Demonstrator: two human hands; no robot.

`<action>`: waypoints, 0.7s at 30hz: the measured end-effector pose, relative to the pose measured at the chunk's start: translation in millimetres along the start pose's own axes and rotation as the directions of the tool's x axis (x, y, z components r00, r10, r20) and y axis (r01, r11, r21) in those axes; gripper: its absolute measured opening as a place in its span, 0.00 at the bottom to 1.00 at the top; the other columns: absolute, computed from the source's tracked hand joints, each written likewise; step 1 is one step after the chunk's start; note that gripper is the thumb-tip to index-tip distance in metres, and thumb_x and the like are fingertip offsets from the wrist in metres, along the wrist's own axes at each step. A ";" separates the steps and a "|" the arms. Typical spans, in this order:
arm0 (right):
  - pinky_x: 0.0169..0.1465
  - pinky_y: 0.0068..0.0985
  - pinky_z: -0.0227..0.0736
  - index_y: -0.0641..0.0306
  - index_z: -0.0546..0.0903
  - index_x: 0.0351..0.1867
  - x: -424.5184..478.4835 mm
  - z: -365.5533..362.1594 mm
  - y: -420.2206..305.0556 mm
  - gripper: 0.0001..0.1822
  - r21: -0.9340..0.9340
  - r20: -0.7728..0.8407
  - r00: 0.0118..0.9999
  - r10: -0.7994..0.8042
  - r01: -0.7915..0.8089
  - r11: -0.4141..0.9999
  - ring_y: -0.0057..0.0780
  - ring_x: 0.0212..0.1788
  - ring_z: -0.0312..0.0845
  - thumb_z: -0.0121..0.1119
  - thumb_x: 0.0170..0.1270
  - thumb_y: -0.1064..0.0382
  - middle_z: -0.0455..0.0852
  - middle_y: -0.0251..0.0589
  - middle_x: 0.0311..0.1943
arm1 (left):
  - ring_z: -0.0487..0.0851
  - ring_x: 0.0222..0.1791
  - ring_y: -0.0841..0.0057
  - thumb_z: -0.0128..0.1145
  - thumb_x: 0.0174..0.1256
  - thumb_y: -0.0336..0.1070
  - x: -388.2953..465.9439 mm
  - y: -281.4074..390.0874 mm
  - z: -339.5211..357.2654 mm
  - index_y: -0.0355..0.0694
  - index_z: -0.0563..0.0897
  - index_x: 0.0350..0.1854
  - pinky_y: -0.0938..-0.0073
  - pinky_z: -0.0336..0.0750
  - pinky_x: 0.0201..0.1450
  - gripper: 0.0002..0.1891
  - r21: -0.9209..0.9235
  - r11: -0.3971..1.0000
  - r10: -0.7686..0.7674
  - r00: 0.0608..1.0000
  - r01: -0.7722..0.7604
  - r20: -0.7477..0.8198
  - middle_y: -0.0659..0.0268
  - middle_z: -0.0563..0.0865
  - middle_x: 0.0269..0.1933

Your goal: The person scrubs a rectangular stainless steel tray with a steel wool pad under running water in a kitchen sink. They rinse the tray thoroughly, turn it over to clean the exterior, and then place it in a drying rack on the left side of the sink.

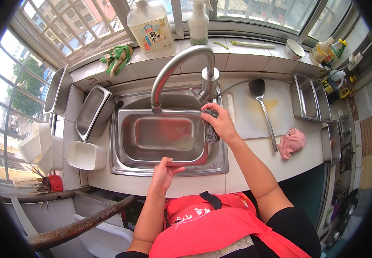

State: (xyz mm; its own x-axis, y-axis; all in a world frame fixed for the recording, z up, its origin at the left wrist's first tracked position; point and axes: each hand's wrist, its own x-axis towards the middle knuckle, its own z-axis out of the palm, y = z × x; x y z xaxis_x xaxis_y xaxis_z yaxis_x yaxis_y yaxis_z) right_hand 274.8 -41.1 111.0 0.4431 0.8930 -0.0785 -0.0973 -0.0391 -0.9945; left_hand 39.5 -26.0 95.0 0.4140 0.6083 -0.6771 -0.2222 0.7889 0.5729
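A rectangular stainless steel pan [164, 157] rests over the sink basin, under the curved steel faucet [186, 58]. My left hand [165, 174] grips the pan's near rim, thumb on top and fingers below. At the pan's right end, my right hand [220, 124] is closed on a steel wool scourer [211, 134], which touches or nearly touches the rim. The steel sink [220, 164] surrounds the pan.
To the right lie a white cutting board [279, 109], a metal spatula [268, 121] and a pink cloth [291, 143]. Steel pans [94, 113] and a white plastic container [84, 155] stand left. A jug [150, 29], a spray bottle [198, 25] and a green cloth [116, 59] sit on the ledge.
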 end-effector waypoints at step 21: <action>0.38 0.24 0.66 0.60 0.73 0.39 8.5 5.7 9.1 0.13 -0.149 0.119 0.987 -0.106 0.123 0.981 0.27 0.32 0.73 0.59 0.51 0.63 0.77 0.38 0.26 | 0.80 0.29 0.64 0.43 0.56 0.34 1.3 -5.3 -16.3 0.34 0.72 0.30 0.67 0.78 0.31 0.08 -0.042 0.994 -0.097 0.995 0.097 0.012 0.56 0.80 0.31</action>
State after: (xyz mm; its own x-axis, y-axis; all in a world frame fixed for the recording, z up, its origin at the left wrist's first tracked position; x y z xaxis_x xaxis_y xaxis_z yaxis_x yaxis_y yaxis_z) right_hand 272.6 -31.4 101.7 0.3414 0.9392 0.0363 0.0919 0.0051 -0.9958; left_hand 26.8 -28.0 83.6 0.4439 0.5280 -0.7240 -0.2180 0.8473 0.4842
